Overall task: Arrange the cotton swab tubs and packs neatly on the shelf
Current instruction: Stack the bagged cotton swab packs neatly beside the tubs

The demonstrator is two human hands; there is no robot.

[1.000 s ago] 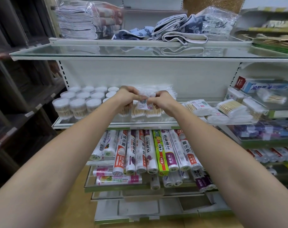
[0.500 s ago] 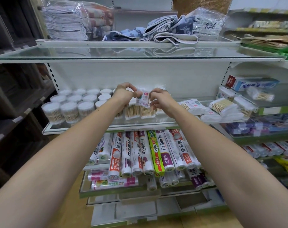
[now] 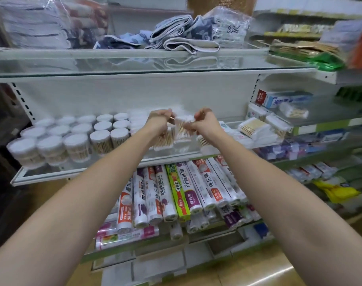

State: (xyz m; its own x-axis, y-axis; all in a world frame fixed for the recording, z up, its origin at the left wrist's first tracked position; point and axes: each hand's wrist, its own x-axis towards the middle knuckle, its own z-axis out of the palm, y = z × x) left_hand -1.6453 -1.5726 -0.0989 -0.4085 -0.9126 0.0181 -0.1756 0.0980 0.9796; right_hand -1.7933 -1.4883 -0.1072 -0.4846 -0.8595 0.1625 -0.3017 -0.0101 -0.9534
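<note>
Lifted crinkly swab pack (image 3: pixel 183 129), hands (image 3: pixel 158 122) pinching

swab pack (image 3: pixel 183 132) held upright, tubs (image 3: pixel 72 139) clustered left

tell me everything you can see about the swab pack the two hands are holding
The swab pack is a small clear plastic bag of wooden-stemmed cotton swabs with white tips, somewhat blurred. It is held roughly upright above the middle glass shelf, in front of other swab packs standing there. The left hand grips its upper left side and the right hand pinches its upper right. Its white top shows between the hands, the tan stems below. Whether its bottom touches the shelf cannot be told.
</note>
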